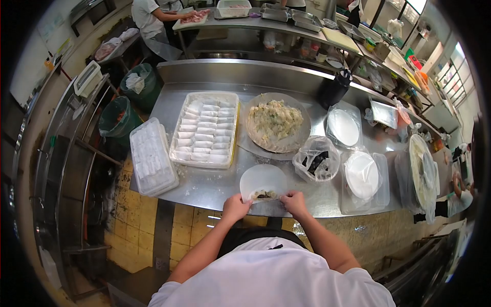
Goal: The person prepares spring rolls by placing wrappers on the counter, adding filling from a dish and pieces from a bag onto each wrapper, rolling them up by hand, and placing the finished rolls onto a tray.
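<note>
The round wrapper (263,178) lies on the metal surface (202,179), close to its near edge and directly in front of the person. It looks thin and translucent, so it is probably light, limp and easily torn, perhaps a little tacky. The filling (265,195), pale with a dark strip, sits along its near side and looks soft, loose and moist; it likely shifts under uneven pressure. The best hold is a gentle pinch at the near rim, one at each end of the filling, with the fingertips clear of the mound.

The left hand (236,207) is nearly closed, thumb and fingers at the wrapper's near-left edge. The right hand (295,202) is similarly closed in a pinch at the near-right edge.

Counted, there is one wrapper spread flat and two round white stacks (343,128) (361,175) in plastic at the right. One open tray (200,164) holds three columns of white rolls (205,130), too tightly packed to count surely; one covered tray (152,156) stands beside it. There is one plate (304,138) of pale mixture (273,123), one clear bag (335,162) with dark contents, and one black bottle (333,91).
</note>
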Demonstrator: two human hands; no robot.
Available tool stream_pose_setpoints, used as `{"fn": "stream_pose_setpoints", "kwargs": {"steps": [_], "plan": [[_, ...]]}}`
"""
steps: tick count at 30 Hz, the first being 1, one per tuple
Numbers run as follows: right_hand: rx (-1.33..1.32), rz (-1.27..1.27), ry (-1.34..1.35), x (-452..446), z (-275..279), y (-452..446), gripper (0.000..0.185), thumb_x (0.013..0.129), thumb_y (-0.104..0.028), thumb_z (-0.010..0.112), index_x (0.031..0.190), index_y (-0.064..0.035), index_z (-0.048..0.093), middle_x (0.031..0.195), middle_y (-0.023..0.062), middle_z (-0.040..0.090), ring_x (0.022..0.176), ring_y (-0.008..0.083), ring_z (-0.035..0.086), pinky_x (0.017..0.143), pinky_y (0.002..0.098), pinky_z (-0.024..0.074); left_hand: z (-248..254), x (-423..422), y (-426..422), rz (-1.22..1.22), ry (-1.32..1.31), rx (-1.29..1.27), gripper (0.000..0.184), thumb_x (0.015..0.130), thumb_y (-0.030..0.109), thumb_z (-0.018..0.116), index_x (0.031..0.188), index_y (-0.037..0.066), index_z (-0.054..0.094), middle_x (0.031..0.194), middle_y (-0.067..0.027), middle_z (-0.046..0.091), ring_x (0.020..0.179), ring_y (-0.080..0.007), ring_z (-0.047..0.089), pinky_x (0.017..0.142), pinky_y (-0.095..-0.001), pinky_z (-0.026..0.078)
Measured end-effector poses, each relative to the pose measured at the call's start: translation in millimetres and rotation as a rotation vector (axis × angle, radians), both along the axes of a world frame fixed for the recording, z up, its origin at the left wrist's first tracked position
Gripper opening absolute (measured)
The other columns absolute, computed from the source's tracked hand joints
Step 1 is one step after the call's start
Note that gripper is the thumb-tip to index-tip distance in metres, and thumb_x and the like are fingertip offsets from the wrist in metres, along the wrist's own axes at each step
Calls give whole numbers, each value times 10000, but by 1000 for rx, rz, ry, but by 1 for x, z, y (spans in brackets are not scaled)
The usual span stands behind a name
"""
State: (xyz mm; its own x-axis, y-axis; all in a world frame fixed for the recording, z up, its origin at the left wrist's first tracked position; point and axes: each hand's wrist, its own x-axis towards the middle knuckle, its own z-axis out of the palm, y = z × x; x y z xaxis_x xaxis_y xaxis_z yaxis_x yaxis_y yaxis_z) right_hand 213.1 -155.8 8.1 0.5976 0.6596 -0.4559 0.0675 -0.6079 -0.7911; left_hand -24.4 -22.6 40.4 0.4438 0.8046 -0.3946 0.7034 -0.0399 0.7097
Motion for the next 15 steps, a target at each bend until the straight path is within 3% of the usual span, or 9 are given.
{"fn": "stream_pose_setpoints", "kwargs": {"steps": [2,6,8,9,11,12,15], "plan": [[28,22,-133,-7,2,2,214,881,-190,792,846,21,768,725,126,735,624,227,681,616,400,545,-29,-7,-4,-32,-14,-77,353,943,360,806,999,17,748,961,-194,796,969,-415,762,865,-511,584],[87,32,-352,-27,14,5,196,877,-187,770,904,6,786,819,206,778,736,337,769,717,443,600,-28,-4,-21,107,-190,-21,266,942,273,811,948,17,740,890,-173,776,865,-395,741,827,-499,585],[123,66,-386,-35,21,5,196,881,-175,770,897,21,771,771,175,759,705,242,736,692,403,584,-24,3,-28,183,-303,-39,196,931,211,807,933,30,729,924,-161,766,878,-383,722,838,-497,577],[140,83,-402,-40,23,6,197,882,-168,769,893,29,764,747,159,750,690,194,719,680,384,575,-17,7,-29,120,-337,122,168,921,191,803,931,42,727,964,-155,757,917,-377,714,853,-496,572],[170,109,-429,-47,24,6,180,892,-160,763,908,19,766,775,177,759,709,237,745,699,402,589,-2,14,-28,-9,-397,444,119,900,153,797,925,65,721,1042,-144,740,995,-367,697,883,-493,563],[185,122,-443,-51,27,8,172,897,-156,760,916,15,767,789,186,764,719,258,758,709,411,597,-6,18,-26,-77,-434,496,107,864,140,789,931,91,721,1117,-130,699,1105,-366,661,934,-490,541],[210,218,-496,-56,38,9,139,894,-128,766,943,1,769,804,184,767,731,325,765,717,429,605,-17,32,-20,-265,-411,695,147,854,146,786,960,75,714,1109,-125,690,1129,-375,651,956,-498,531]]}}
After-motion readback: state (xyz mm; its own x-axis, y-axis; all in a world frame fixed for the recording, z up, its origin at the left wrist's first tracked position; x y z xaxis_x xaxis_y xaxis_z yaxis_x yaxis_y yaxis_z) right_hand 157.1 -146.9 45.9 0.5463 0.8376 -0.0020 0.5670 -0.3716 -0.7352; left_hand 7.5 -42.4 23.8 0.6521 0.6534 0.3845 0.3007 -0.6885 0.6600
